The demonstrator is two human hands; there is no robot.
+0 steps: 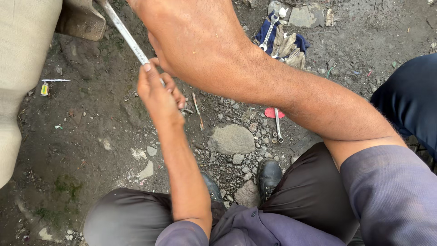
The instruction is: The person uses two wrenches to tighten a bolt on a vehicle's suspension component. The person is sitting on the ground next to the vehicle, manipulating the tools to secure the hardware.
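My left hand (157,93) is closed around the lower shaft of a long silvery wrench (125,36), which slants up and left toward a rusty brown metal part (79,20) at the top edge. My right forearm (255,77) crosses over from the lower right toward the same spot. My right hand (157,50) is mostly hidden behind the wrist and cut off by the top edge, so its grip is unclear. I am crouched over muddy, stony ground.
A beige vehicle panel (22,68) fills the left side. On the ground lie a spanner (277,125), a red cap (273,112), a thin rusty tool (198,109), a flat stone (232,139) and a dirty cloth (284,43) with another spanner. Black boots (268,175) sit below.
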